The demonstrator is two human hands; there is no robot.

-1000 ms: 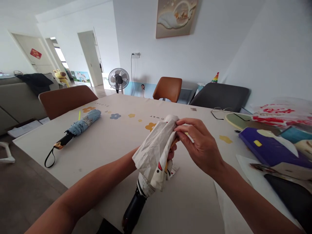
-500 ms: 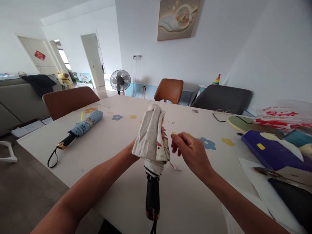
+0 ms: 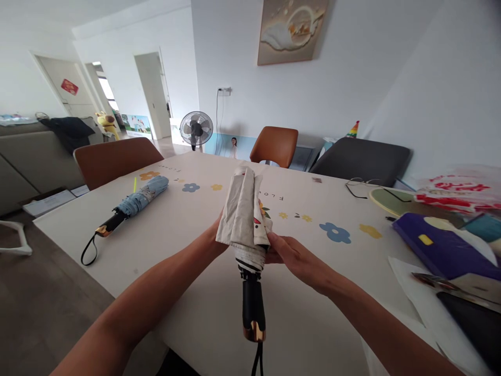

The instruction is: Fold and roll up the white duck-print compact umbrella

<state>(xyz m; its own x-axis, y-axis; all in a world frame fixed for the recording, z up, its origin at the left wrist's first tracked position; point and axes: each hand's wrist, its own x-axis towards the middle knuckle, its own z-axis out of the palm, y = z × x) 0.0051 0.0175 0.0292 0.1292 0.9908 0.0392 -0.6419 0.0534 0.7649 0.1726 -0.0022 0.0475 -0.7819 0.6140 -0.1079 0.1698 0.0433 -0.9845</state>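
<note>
A folded white umbrella with a black handle and copper-coloured end is held over the table, its handle pointing towards me. My left hand is around it from the left and below; most of its fingers are hidden behind the cloth. At the canopy's lower right edge, my right hand has thumb and fingers closed on the loose fabric. A black wrist strap hangs from the handle. To the left lies a light blue umbrella, rolled up, with a black handle and strap.
The white table bears printed flowers. On its right are eyeglasses, a purple package, a red-and-white plastic bag, scissors and a dark flat device. Chairs and a fan stand beyond.
My right hand has moved left and down from beside the umbrella and now grips its fabric edge. The view has shifted slightly; my left hand still supports the umbrella.
</note>
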